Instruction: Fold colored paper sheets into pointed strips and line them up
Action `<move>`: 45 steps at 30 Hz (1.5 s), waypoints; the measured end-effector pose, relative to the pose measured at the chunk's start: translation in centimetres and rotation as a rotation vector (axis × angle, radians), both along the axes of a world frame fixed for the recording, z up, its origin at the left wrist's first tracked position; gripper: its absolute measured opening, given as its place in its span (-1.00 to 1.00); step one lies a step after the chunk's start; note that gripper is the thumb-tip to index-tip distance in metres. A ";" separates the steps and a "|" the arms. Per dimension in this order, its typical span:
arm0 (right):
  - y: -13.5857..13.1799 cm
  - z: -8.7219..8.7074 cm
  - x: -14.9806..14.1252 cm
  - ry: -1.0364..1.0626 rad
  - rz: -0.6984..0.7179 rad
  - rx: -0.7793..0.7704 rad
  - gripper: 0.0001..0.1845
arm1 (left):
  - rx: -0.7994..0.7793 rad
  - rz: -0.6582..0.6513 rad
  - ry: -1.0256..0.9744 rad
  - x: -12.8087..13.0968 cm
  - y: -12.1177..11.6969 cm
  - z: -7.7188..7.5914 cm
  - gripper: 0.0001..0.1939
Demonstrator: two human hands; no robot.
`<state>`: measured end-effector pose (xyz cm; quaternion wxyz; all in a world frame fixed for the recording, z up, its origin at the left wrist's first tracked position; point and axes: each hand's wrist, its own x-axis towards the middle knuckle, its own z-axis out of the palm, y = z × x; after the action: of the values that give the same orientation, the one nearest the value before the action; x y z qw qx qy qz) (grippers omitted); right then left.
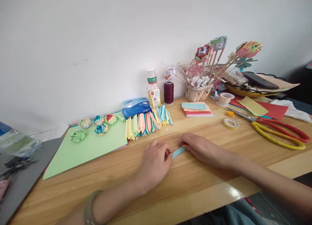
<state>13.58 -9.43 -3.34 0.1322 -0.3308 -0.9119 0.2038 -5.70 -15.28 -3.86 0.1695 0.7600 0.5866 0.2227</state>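
Observation:
A narrow folded strip of light blue paper [179, 152] lies on the wooden table between my hands. My left hand [156, 160] has its fingers closed at the strip's left end, and a thin ring shows on one finger. At the other end, the bent fingers of my right hand [201, 149] press on the paper and cover its tip. Just beyond my hands stands a row of folded paper pieces [143, 124] in yellow, pink, blue and green. A stack of coloured paper slips [197, 109] lies farther back on the right.
Several paper flowers [78, 136] rest on a green sheet [97, 153] to the left. Large red and yellow scissors [275, 127] and a tape roll [230, 123] lie to the right. Along the wall stand a tissue pack [136, 107], a bottle [153, 90], a thread spool [168, 92] and a flower basket [198, 93].

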 end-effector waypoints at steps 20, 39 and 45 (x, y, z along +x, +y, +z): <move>0.9 -0.1 0.3 -0.118 -0.161 0.003 -0.88 | 0.223 -0.294 0.301 -1.2 0.0 -1.5 -0.60; 0.1 -0.5 0.8 0.031 -0.147 -0.065 -0.90 | 0.001 -0.213 0.029 -1.4 0.4 -0.7 -0.69; -1.1 -0.1 0.3 0.083 -0.261 -0.233 -0.90 | -0.036 -0.149 -0.195 -1.7 0.8 -0.7 -0.70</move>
<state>13.87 -10.54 -3.43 0.1559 -0.4506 -0.8252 0.3027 -7.39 -14.44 -4.52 0.2556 0.7729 0.5132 0.2719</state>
